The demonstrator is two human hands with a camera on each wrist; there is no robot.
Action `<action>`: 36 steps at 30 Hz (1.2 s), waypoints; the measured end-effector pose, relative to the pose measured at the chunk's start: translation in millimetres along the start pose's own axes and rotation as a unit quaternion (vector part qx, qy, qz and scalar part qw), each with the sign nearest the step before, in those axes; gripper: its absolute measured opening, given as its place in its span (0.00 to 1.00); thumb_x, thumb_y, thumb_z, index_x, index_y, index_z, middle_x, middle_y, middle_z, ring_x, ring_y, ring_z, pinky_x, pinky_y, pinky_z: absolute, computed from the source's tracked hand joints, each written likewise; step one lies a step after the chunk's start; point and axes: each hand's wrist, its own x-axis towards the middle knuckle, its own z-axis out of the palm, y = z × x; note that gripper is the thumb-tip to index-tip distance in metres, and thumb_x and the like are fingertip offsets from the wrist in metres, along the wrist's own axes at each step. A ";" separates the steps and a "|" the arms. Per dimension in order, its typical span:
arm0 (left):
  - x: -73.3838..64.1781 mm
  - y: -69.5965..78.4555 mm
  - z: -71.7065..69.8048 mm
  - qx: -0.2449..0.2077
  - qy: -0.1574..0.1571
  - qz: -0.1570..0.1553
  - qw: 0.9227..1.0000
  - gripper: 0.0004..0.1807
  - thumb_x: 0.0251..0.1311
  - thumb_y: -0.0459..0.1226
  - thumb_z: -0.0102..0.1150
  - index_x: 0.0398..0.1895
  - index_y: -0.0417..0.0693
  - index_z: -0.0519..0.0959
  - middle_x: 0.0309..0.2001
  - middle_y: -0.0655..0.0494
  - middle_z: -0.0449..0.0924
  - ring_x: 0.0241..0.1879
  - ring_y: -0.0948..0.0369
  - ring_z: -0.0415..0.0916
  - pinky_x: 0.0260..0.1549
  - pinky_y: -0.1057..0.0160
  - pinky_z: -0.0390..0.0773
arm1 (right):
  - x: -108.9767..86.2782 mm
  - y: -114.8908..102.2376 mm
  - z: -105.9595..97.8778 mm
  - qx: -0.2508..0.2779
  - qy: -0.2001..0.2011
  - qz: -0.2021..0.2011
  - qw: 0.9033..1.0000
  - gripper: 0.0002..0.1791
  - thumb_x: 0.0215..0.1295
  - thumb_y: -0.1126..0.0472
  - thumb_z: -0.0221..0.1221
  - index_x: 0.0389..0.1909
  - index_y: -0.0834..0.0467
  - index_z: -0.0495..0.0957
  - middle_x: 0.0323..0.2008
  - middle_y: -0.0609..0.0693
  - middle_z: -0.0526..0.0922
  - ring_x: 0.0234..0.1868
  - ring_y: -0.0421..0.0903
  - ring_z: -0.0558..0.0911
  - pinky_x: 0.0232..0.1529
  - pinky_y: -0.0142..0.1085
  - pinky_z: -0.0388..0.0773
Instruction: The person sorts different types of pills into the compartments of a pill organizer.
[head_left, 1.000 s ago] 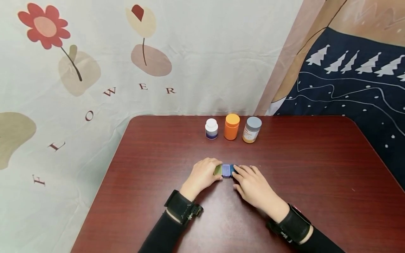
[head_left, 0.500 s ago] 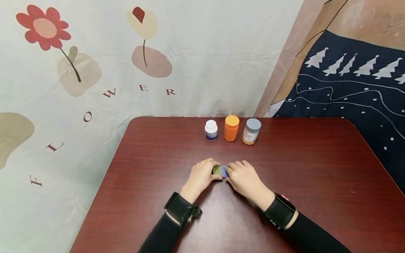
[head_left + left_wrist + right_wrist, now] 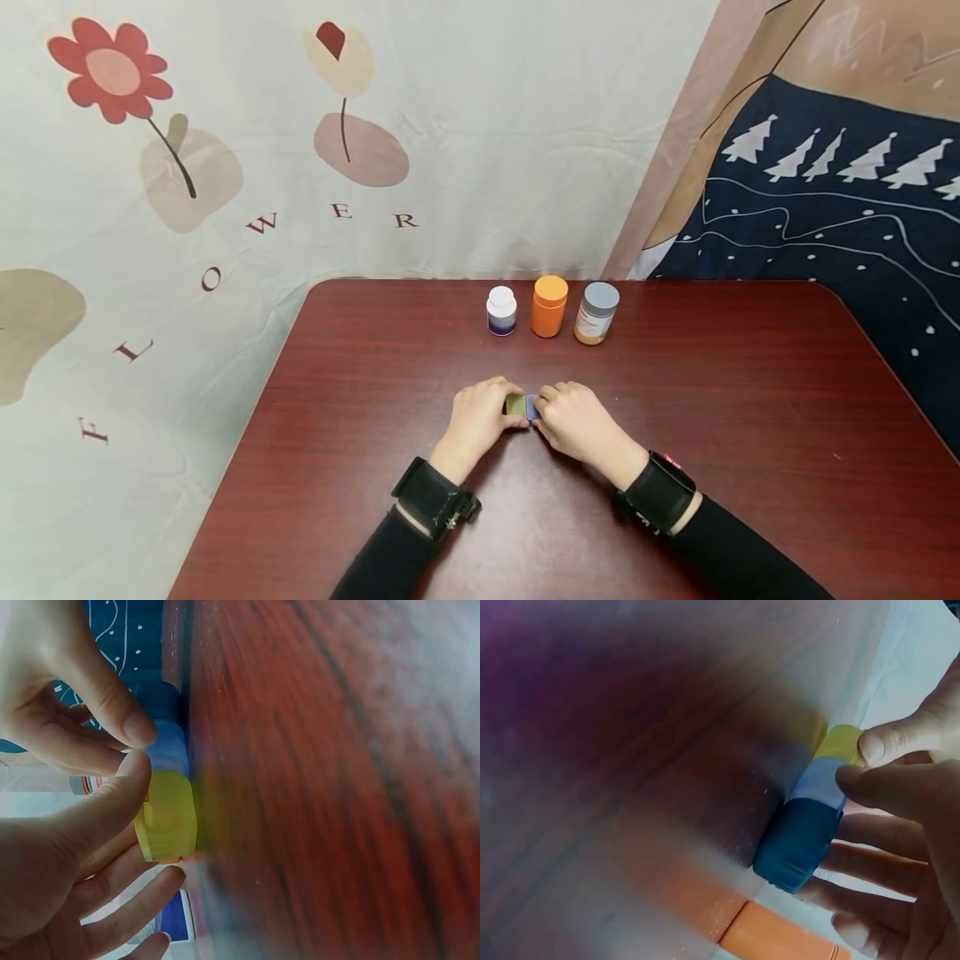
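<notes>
A small pill organizer (image 3: 515, 405) lies on the table between both hands, its joined compartments yellow-green, light blue and dark blue. My left hand (image 3: 476, 414) holds the yellow-green end, thumb on the near side and fingers on the far side. From the right, my right hand (image 3: 581, 421) grips the box at the light blue compartment (image 3: 817, 781), with its thumb against the near side and fingers behind. In the head view that hand covers the dark blue compartment (image 3: 795, 840), which shows in the right wrist view. The lids look down, though small details are blurred.
Behind the hands, near the table's (image 3: 360, 500) back edge, three bottles stand in a row: a white one (image 3: 501, 312) with a dark blue base, an orange one (image 3: 550, 306) and a grey-capped one (image 3: 597, 313). A printed cloth (image 3: 487, 167) hangs behind the table.
My right hand has moved left from the dark blue end to the light blue compartment, and its spread fingers have curled in. My left hand has kept its hold.
</notes>
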 end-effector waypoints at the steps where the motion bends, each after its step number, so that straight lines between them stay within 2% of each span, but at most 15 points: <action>1: -0.1 -0.1 -0.1 -0.001 -0.002 -0.001 1.000 0.27 0.54 0.60 0.83 0.57 0.66 0.92 0.51 0.69 0.92 0.47 0.57 0.91 0.42 0.54 0.87 | 0.1 0.8 0.2 0.002 0.001 -0.002 1.000 0.15 0.54 0.57 0.83 0.36 0.61 0.90 0.29 0.50 0.86 0.28 0.48 0.84 0.33 0.39 0.84; 8: -1.8 3.1 -8.8 -0.009 -0.008 0.001 1.000 0.27 0.54 0.58 0.83 0.57 0.63 0.92 0.52 0.66 0.92 0.49 0.55 0.91 0.46 0.53 0.87 | 0.1 3.7 0.5 0.025 -0.004 0.006 1.000 0.14 0.57 0.58 0.81 0.37 0.62 0.91 0.31 0.51 0.88 0.30 0.48 0.86 0.36 0.40 0.86; 11: -1.6 1.7 -8.2 -0.004 -0.006 0.003 1.000 0.28 0.54 0.59 0.83 0.58 0.64 0.91 0.52 0.67 0.92 0.49 0.56 0.91 0.45 0.54 0.87 | 0.6 6.5 -0.4 0.047 -0.016 0.021 0.999 0.12 0.61 0.58 0.79 0.39 0.62 0.92 0.33 0.51 0.90 0.33 0.49 0.89 0.39 0.42 0.88; 13: 1.1 -2.7 -0.3 -0.008 -0.004 0.003 1.000 0.29 0.52 0.60 0.83 0.57 0.66 0.92 0.51 0.68 0.92 0.48 0.57 0.91 0.43 0.55 0.86 | 1.3 8.3 -1.0 0.062 -0.024 0.032 0.997 0.10 0.64 0.59 0.77 0.41 0.62 0.93 0.34 0.51 0.91 0.35 0.49 0.90 0.42 0.43 0.89; 15: 0.2 -1.1 -3.8 -0.008 -0.005 0.004 1.000 0.29 0.52 0.59 0.84 0.57 0.65 0.92 0.50 0.68 0.92 0.48 0.56 0.91 0.42 0.55 0.86 | 2.8 10.0 -1.9 0.075 -0.035 0.042 0.996 0.09 0.67 0.60 0.75 0.42 0.62 0.93 0.35 0.51 0.92 0.36 0.49 0.91 0.42 0.44 0.89; 21: -3.3 6.8 -18.4 -0.026 -0.004 0.002 1.000 0.28 0.52 0.56 0.84 0.56 0.61 0.92 0.50 0.65 0.92 0.47 0.54 0.91 0.42 0.54 0.86 | 9.2 14.7 -4.1 0.124 -0.060 0.097 0.986 0.07 0.73 0.61 0.70 0.44 0.59 0.93 0.36 0.51 0.94 0.38 0.49 0.92 0.42 0.45 0.90; 25: -3.1 4.8 -15.2 -0.020 -0.001 0.002 1.000 0.28 0.53 0.58 0.84 0.57 0.64 0.92 0.50 0.67 0.92 0.47 0.56 0.91 0.43 0.54 0.86 | 14.8 18.4 -4.1 0.144 -0.071 0.126 0.979 0.07 0.76 0.61 0.68 0.46 0.59 0.93 0.39 0.52 0.95 0.39 0.50 0.93 0.41 0.47 0.90; 29: -4.4 7.7 -18.6 -0.011 -0.008 -0.004 1.000 0.28 0.52 0.58 0.84 0.56 0.63 0.92 0.51 0.66 0.92 0.47 0.56 0.91 0.44 0.53 0.86 | 21.2 21.7 -2.6 0.158 -0.083 0.151 0.972 0.09 0.78 0.61 0.66 0.49 0.59 0.92 0.42 0.53 0.95 0.40 0.52 0.93 0.41 0.48 0.90; 36: -15.0 34.9 -64.6 -0.001 -0.027 0.001 1.000 0.24 0.55 0.52 0.84 0.53 0.56 0.93 0.48 0.60 0.92 0.49 0.54 0.91 0.48 0.52 0.87 | 27.2 27.6 4.9 0.157 -0.086 0.167 0.970 0.09 0.79 0.60 0.65 0.50 0.59 0.92 0.43 0.54 0.95 0.41 0.54 0.93 0.43 0.50 0.90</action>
